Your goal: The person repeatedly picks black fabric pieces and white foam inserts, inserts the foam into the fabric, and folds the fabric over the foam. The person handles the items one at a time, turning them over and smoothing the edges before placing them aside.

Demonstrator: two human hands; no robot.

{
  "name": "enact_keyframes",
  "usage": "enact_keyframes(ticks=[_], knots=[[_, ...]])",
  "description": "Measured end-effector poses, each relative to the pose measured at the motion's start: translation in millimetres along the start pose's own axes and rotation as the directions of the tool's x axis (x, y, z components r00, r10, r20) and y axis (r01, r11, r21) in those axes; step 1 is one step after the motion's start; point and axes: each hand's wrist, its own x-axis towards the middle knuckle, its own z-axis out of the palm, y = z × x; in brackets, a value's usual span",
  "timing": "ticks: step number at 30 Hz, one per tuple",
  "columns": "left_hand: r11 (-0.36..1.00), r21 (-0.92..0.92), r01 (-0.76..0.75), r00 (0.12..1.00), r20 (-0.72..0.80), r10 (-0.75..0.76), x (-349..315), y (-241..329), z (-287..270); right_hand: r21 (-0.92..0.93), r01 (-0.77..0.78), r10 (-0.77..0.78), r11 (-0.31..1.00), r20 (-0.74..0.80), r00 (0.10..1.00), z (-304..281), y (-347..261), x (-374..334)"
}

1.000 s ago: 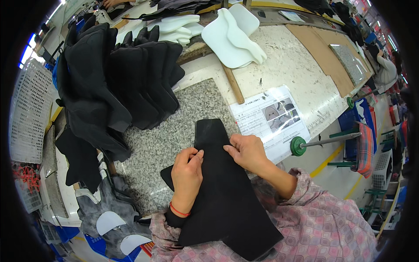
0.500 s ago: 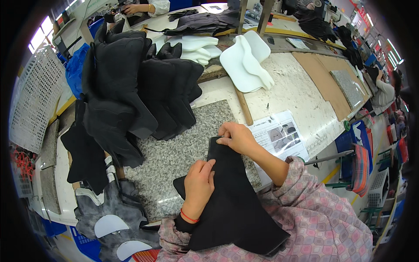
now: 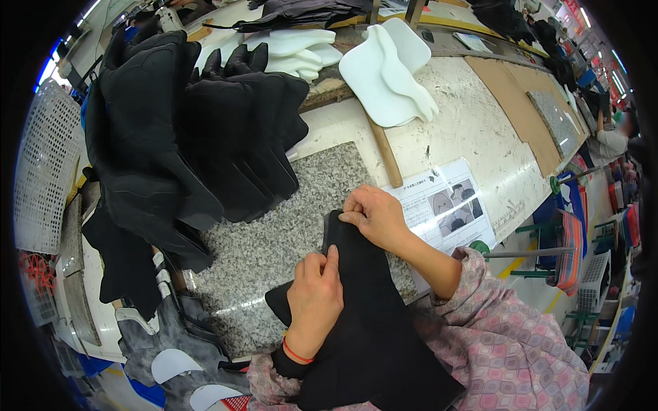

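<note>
On the speckled granite slab [image 3: 274, 233] at the near edge of the workbench [image 3: 473, 116] lies the black fabric piece [image 3: 363, 329], its long axis running from the far tip, near the slab's right corner, back down toward the person's lap, where it widens out. Both hands are right on it: the right hand [image 3: 373, 216] sits at that far narrow tip, fingers curled and pinching the top edge, while the left hand [image 3: 315, 298] presses flat lower down along the left edge, fingers close together, thumb tucked. So the cloth runs away from the left hand and up to the right, and the right hand is the nearer one to the tip. Just right of the slab lies a printed sheet [image 3: 445, 205] with pictures, touching the right wrist's side. Farther left, a heap of black pieces [image 3: 199, 130] overhangs the slab; beyond, white moulded shapes [image 3: 384, 75] rest on the bench.
</note>
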Motion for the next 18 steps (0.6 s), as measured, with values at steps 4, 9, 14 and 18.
enact_keyframes(ticks=[4,9,14,18], knots=[[0.998,-0.062,0.021,0.999,-0.037,-0.024,0,1,-1,0.169,-0.095,0.087,0.981,0.054,0.995,-3,1,1],[0.997,-0.074,0.011,0.998,-0.061,-0.016,1,0,-1,0.173,-0.062,0.058,0.983,0.029,0.998,3,3,-2],[0.995,-0.094,-0.016,0.995,-0.098,0.007,-1,0,0,0.036,-0.129,0.126,0.991,0.070,0.990,4,3,2],[0.986,-0.168,-0.014,0.994,-0.106,-0.004,-2,-4,2,0.088,-0.193,0.184,0.977,0.106,0.977,-17,-18,11]])
